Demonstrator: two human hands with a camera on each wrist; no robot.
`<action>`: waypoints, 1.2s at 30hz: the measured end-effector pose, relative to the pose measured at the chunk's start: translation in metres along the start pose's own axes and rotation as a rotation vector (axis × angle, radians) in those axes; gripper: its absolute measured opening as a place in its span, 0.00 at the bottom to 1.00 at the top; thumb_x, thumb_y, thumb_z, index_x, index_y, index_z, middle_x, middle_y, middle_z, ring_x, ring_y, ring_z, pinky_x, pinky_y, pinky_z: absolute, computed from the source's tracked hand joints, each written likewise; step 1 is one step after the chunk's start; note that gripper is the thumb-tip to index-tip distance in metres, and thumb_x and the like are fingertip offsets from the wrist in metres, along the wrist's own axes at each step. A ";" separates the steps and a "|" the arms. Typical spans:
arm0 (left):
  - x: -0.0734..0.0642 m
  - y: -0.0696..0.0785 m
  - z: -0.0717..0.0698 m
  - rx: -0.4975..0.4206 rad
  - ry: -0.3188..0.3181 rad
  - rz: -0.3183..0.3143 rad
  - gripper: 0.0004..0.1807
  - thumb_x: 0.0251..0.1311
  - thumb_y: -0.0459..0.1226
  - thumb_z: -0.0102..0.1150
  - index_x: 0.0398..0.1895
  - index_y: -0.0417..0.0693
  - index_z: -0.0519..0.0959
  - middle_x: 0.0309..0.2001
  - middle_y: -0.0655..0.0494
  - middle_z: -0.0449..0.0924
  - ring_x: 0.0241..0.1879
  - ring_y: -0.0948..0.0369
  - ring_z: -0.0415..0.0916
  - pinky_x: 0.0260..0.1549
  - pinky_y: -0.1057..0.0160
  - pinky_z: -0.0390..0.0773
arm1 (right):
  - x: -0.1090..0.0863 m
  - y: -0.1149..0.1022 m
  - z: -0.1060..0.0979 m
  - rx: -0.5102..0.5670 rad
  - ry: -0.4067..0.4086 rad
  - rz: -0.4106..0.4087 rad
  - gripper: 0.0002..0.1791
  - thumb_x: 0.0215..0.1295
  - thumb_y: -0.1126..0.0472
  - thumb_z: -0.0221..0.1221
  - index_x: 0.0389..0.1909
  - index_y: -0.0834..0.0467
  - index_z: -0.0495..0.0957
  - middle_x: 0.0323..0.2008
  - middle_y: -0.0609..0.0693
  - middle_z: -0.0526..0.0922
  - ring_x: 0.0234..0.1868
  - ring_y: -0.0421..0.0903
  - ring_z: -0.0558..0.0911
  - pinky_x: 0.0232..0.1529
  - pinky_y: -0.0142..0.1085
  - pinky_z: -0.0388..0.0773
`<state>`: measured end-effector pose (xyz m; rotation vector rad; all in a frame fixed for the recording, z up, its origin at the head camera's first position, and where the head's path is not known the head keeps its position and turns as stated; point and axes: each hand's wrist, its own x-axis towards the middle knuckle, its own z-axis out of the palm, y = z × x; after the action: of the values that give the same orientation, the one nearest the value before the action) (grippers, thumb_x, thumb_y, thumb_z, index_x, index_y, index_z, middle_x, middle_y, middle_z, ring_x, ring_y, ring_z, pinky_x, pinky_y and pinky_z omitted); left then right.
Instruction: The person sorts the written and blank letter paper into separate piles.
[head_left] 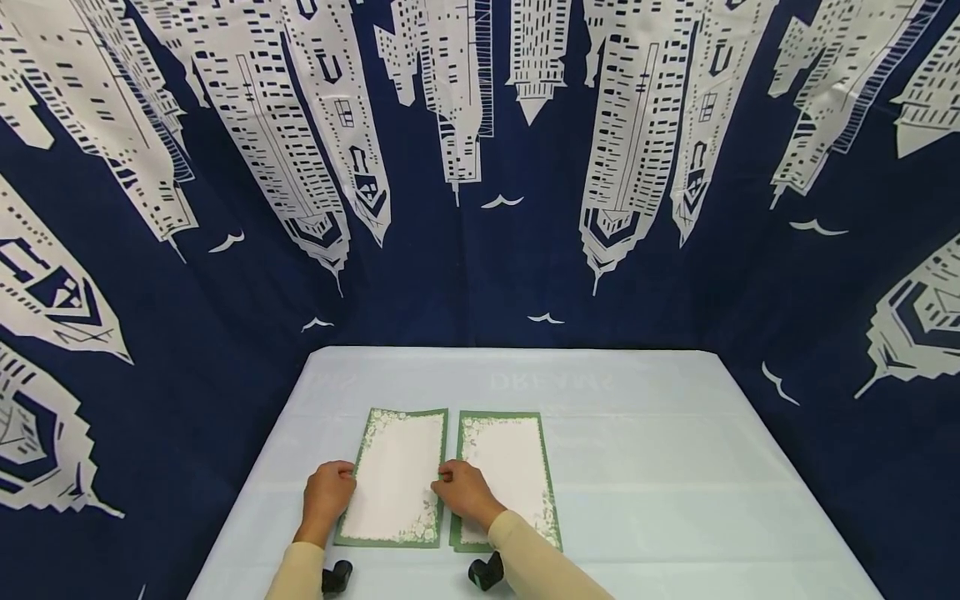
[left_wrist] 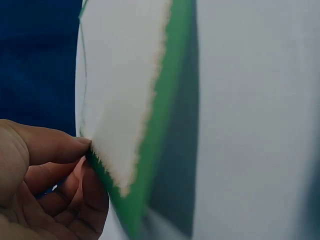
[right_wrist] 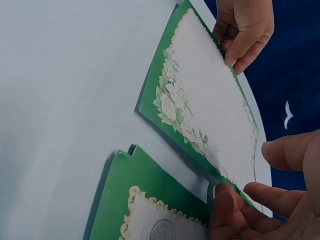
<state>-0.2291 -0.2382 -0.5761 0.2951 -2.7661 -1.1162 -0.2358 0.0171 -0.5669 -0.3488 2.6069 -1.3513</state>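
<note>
A green-bordered sheet of floral stationery paper (head_left: 393, 483) lies in front of me in the head view, white flowers at two corners. My left hand (head_left: 330, 496) pinches its left edge between thumb and fingers, also seen close up in the left wrist view. At the sheet's right edge is my right hand (head_left: 467, 492). The right wrist view shows those fingertips (right_wrist: 223, 202) touching the edge, with the thumb raised apart over the sheet. A second green-bordered sheet (head_left: 510, 467) lies to the right, partly under my right hand and forearm.
The table has a pale cloth (head_left: 660, 467) with faint mirrored lettering near its far edge. A navy curtain (head_left: 465, 275) with white skyline drawings surrounds it. Black devices (head_left: 486, 572) sit by both wrists. In the right wrist view, the second sheet's corner (right_wrist: 125, 160) shows layered edges.
</note>
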 end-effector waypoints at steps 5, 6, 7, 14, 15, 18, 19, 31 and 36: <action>-0.005 0.005 -0.002 0.070 0.008 -0.007 0.16 0.59 0.27 0.54 0.47 0.26 0.82 0.39 0.37 0.84 0.39 0.40 0.81 0.39 0.43 0.80 | -0.002 -0.002 -0.002 -0.012 -0.003 0.001 0.17 0.69 0.60 0.61 0.53 0.67 0.80 0.46 0.58 0.82 0.50 0.57 0.81 0.50 0.52 0.78; -0.007 0.007 -0.002 0.088 0.012 -0.011 0.16 0.59 0.27 0.55 0.47 0.26 0.82 0.39 0.36 0.84 0.40 0.40 0.81 0.38 0.42 0.80 | -0.003 -0.002 -0.003 -0.010 -0.002 -0.004 0.16 0.69 0.61 0.61 0.53 0.66 0.80 0.46 0.58 0.82 0.49 0.57 0.81 0.49 0.52 0.78; -0.008 0.011 -0.002 0.104 0.019 -0.008 0.15 0.59 0.27 0.57 0.47 0.25 0.82 0.39 0.36 0.84 0.40 0.39 0.81 0.38 0.42 0.80 | -0.004 -0.002 -0.006 -0.010 0.005 -0.012 0.16 0.69 0.61 0.61 0.53 0.66 0.80 0.46 0.57 0.82 0.48 0.56 0.81 0.49 0.52 0.78; -0.023 0.048 0.020 0.012 -0.004 0.067 0.14 0.64 0.32 0.62 0.47 0.29 0.84 0.34 0.44 0.85 0.32 0.50 0.82 0.31 0.49 0.80 | -0.018 0.015 -0.043 0.021 0.106 -0.047 0.16 0.71 0.62 0.59 0.52 0.68 0.81 0.43 0.55 0.85 0.46 0.56 0.84 0.45 0.49 0.81; -0.026 0.054 0.026 -0.019 -0.025 0.066 0.13 0.65 0.33 0.62 0.47 0.31 0.84 0.33 0.46 0.85 0.32 0.51 0.81 0.31 0.50 0.80 | -0.021 0.021 -0.051 0.020 0.129 -0.037 0.15 0.71 0.62 0.59 0.51 0.68 0.81 0.42 0.55 0.85 0.45 0.56 0.85 0.44 0.48 0.81; -0.034 0.068 0.045 -0.072 -0.075 0.073 0.13 0.66 0.35 0.62 0.46 0.33 0.85 0.34 0.49 0.86 0.32 0.54 0.81 0.33 0.51 0.80 | -0.033 0.041 -0.072 -0.020 0.212 0.015 0.15 0.71 0.61 0.59 0.50 0.67 0.82 0.41 0.55 0.86 0.44 0.54 0.85 0.43 0.47 0.82; -0.036 0.073 0.051 -0.079 -0.088 0.082 0.12 0.67 0.36 0.61 0.45 0.34 0.85 0.33 0.50 0.86 0.31 0.55 0.81 0.33 0.51 0.80 | -0.037 0.047 -0.079 -0.036 0.246 0.038 0.15 0.71 0.61 0.59 0.50 0.68 0.82 0.41 0.55 0.86 0.43 0.54 0.85 0.43 0.48 0.82; -0.048 0.111 0.103 -0.109 -0.132 0.190 0.16 0.69 0.35 0.58 0.51 0.31 0.83 0.40 0.43 0.86 0.34 0.52 0.82 0.34 0.51 0.81 | -0.072 0.079 -0.101 -0.144 0.335 0.198 0.20 0.70 0.61 0.59 0.55 0.71 0.78 0.46 0.64 0.85 0.47 0.60 0.84 0.47 0.54 0.81; -0.054 0.118 0.111 -0.120 -0.132 0.188 0.16 0.67 0.35 0.61 0.51 0.30 0.83 0.42 0.37 0.86 0.43 0.43 0.84 0.39 0.45 0.82 | -0.079 0.075 -0.093 -0.165 0.323 0.195 0.20 0.69 0.60 0.60 0.55 0.70 0.79 0.45 0.63 0.86 0.49 0.60 0.84 0.50 0.54 0.80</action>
<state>-0.2145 -0.0677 -0.5759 -0.0537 -2.7517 -1.2881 -0.1947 0.1541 -0.5709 0.1125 2.9289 -1.2164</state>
